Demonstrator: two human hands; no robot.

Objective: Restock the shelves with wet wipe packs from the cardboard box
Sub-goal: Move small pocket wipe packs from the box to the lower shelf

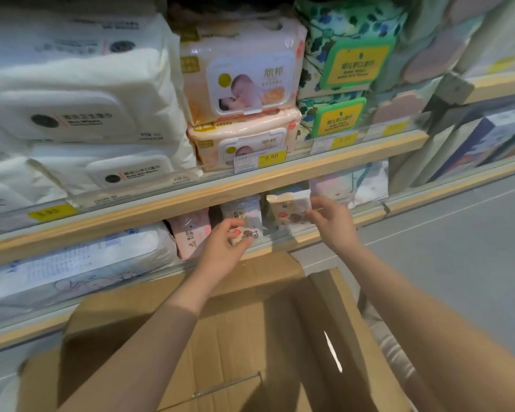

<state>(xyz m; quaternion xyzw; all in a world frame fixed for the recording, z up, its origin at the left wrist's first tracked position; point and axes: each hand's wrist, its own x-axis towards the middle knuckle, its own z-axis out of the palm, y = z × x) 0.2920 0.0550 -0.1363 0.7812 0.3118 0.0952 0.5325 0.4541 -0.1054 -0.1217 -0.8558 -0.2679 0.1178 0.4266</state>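
An open cardboard box [250, 316] fills the lower middle, flaps up, just below the lower shelf [283, 248]. My left hand [220, 251] grips a small cream wipe pack [244, 234] with cartoon prints at the shelf's front edge. To its right, my right hand [330, 221] pinches the right edge of a second small cream pack [287, 211], held upright inside the lower shelf. A white small pack [243, 211] stands between them, and a pink one [191, 236] further left.
The upper shelf [220, 185] carries large white packs [81, 93], pink baby-wipe packs [241, 81] and green floral packs [345, 55]. A big blue-white pack [78, 266] lies at the lower left. Grey floor [458, 248] spreads to the right.
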